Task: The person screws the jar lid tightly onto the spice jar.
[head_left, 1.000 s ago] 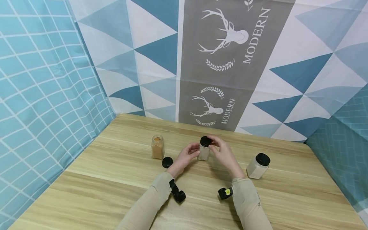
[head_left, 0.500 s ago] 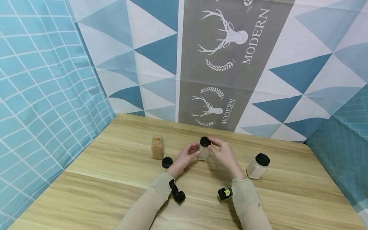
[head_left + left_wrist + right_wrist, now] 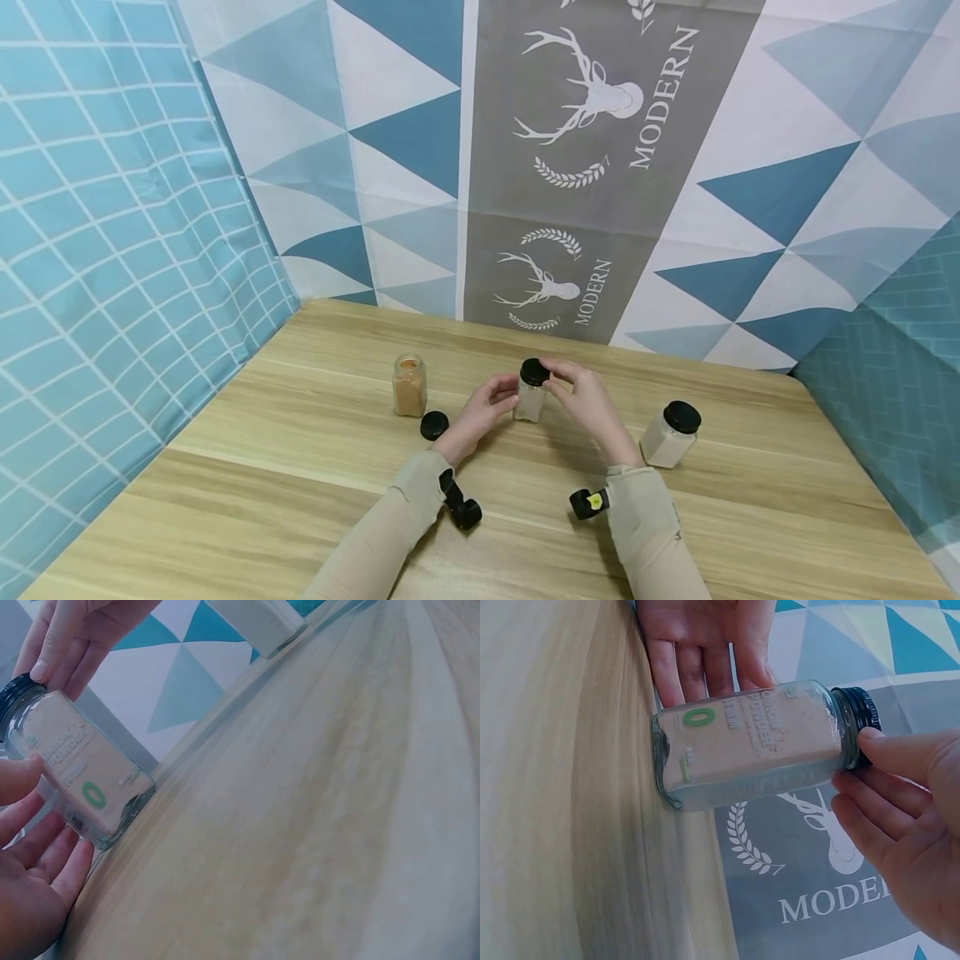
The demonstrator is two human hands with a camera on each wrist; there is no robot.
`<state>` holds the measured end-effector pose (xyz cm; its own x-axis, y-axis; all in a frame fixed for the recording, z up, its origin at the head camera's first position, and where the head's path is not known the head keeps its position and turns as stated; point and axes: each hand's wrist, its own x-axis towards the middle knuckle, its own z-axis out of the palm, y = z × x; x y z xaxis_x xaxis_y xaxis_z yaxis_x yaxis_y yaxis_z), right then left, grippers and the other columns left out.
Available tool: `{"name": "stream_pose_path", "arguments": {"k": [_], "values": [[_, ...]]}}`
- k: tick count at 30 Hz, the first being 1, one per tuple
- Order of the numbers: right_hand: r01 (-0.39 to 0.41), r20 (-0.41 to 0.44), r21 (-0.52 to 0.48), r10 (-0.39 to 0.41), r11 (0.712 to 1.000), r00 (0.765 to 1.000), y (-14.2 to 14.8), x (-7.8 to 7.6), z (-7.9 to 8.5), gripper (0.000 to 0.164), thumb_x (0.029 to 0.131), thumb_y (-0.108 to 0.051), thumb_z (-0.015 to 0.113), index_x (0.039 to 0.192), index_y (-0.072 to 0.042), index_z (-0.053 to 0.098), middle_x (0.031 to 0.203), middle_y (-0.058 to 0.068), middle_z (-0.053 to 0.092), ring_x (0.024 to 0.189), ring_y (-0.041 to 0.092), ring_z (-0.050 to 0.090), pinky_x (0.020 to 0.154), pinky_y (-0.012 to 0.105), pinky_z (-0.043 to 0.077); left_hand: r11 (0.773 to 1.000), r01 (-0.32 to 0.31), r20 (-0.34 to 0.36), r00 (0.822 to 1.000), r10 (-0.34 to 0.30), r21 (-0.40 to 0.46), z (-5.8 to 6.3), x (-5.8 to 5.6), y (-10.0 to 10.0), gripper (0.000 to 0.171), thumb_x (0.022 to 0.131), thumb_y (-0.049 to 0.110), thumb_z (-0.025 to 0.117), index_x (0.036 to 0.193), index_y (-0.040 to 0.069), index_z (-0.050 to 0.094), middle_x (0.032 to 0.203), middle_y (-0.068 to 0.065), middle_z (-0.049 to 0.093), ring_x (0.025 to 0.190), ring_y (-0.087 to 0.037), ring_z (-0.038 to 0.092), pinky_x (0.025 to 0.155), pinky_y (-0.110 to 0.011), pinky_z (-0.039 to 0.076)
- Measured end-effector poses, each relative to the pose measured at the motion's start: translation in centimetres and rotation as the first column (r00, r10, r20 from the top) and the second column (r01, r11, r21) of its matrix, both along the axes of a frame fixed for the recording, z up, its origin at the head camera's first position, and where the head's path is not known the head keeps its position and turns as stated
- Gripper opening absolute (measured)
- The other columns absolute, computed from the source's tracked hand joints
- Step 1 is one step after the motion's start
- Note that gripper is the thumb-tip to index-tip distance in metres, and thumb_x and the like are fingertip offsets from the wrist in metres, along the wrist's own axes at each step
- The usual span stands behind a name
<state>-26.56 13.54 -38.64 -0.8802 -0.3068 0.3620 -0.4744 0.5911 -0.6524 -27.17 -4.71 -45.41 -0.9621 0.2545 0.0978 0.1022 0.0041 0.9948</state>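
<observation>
A square glass spice jar of pale powder stands upright on the table between both hands, its black lid on top. The left hand holds the jar's side; in the left wrist view its thumb lies in front of the glass and its fingers are partly behind it. With thumb and fingers the right hand pinches the lid, as the right wrist view confirms at the lid's ridged edge. The jar's printed label bears a green ring mark.
Left of the hands stands an uncovered jar of orange-brown powder, with a loose black lid near it. A lidded jar of whitish powder is at the right. Patterned cloth backs the wooden table.
</observation>
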Motion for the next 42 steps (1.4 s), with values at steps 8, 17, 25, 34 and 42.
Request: {"name": "stream_pose_path", "arguments": {"k": [8, 17, 25, 34, 42], "values": [[-0.062, -0.007, -0.061, 0.062, 0.996, 0.998, -0.1, -0.2, -0.3, 0.035, 0.087, -0.005, 0.059, 0.122, -0.004, 0.057, 0.133, 0.011, 0.050, 0.119, 0.028, 0.049, 0.096, 0.038, 0.043, 1.000, 0.017, -0.003, 1.000, -0.017, 0.011, -0.2, -0.1, -0.1, 0.044, 0.093, 0.013, 0.051, 0.133, 0.000, 0.039, 0.133, -0.018, 0.045, 0.123, -0.032, 0.041, 0.102, -0.045, 0.035], [-0.039, -0.004, -0.087, 0.039, 0.995, 0.999, -0.3, -0.2, -0.1, 0.033, 0.084, -0.005, 0.062, 0.117, -0.003, 0.061, 0.125, 0.013, 0.056, 0.110, 0.028, 0.056, 0.091, 0.038, 0.046, 1.000, 0.016, -0.018, 1.000, -0.016, 0.004, 0.0, -0.1, -0.1, 0.044, 0.092, 0.013, 0.053, 0.131, 0.000, 0.040, 0.132, -0.017, 0.047, 0.123, -0.030, 0.042, 0.103, -0.041, 0.034], [0.015, -0.021, -0.049, -0.016, 0.999, 1.000, -0.7, 0.2, -0.1, 0.032, 0.081, -0.006, 0.066, 0.113, -0.005, 0.064, 0.121, 0.010, 0.059, 0.107, 0.029, 0.058, 0.090, 0.039, 0.047, 1.000, -0.002, -0.019, 1.000, 0.002, 0.008, -0.1, 0.1, -0.2, 0.043, 0.091, 0.010, 0.054, 0.130, -0.003, 0.042, 0.130, -0.019, 0.048, 0.121, -0.031, 0.044, 0.103, -0.041, 0.036], [0.014, -0.069, -0.063, -0.018, 0.998, 0.997, -0.8, 0.3, -0.2, 0.031, 0.081, -0.004, 0.066, 0.112, -0.004, 0.065, 0.119, 0.011, 0.060, 0.104, 0.029, 0.059, 0.088, 0.039, 0.048, 1.000, 0.006, -0.032, 0.999, -0.006, 0.015, 2.1, 1.8, -0.2, 0.042, 0.091, 0.005, 0.052, 0.129, -0.009, 0.040, 0.130, -0.025, 0.046, 0.121, -0.036, 0.043, 0.102, -0.043, 0.036], [0.017, -0.012, -0.104, -0.019, 0.994, 1.000, -0.5, 0.3, -0.4, 0.032, 0.082, -0.008, 0.066, 0.114, -0.007, 0.064, 0.121, 0.011, 0.059, 0.105, 0.030, 0.059, 0.088, 0.040, 0.049, 1.000, 0.001, -0.053, 0.999, -0.002, -0.005, 1.8, 1.7, -0.2, 0.042, 0.091, 0.007, 0.052, 0.129, -0.006, 0.042, 0.130, -0.023, 0.047, 0.121, -0.035, 0.044, 0.102, -0.043, 0.035]]}}
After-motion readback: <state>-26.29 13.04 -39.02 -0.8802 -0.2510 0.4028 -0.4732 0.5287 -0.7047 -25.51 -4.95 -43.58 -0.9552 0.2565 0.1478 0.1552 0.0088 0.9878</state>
